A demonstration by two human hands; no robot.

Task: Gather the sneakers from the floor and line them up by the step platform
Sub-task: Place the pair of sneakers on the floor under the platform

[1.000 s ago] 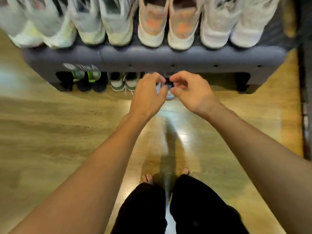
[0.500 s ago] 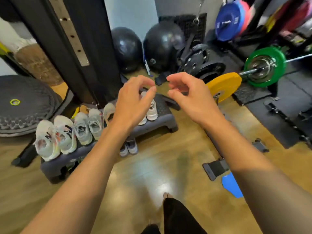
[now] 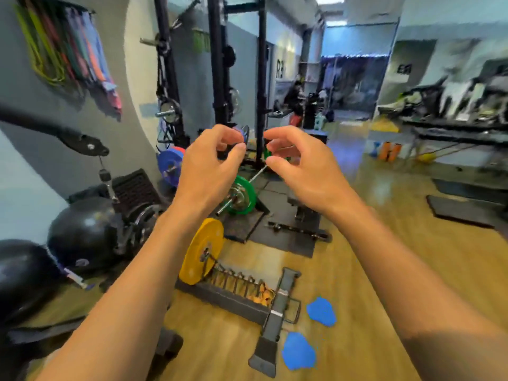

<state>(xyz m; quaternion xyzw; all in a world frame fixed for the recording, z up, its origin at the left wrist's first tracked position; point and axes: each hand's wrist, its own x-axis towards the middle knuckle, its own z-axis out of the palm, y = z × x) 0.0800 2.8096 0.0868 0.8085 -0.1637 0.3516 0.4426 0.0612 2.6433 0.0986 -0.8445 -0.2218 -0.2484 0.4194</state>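
No sneakers show in the head view now. My left hand (image 3: 211,166) and my right hand (image 3: 299,166) are raised side by side at chest height in front of me. Their fingers are loosely curled, the thumbs stand apart from the fingertips, and nothing is held. A dark grey block (image 3: 167,347) at the bottom left, partly behind my left forearm, may be the end of the step platform; I cannot tell.
A yellow weight plate (image 3: 202,251) stands in a floor rack (image 3: 236,295) just ahead. Behind it lie a barbell with a green plate (image 3: 242,195) and a black squat rack (image 3: 220,78). Black exercise balls (image 3: 82,232) sit left. Two blue floor pads (image 3: 321,312) lie on the wood floor.
The view has swung up and right, from the step platform with its rows of sneakers to the gym room. Both hands came away from the shoes empty and stay raised.
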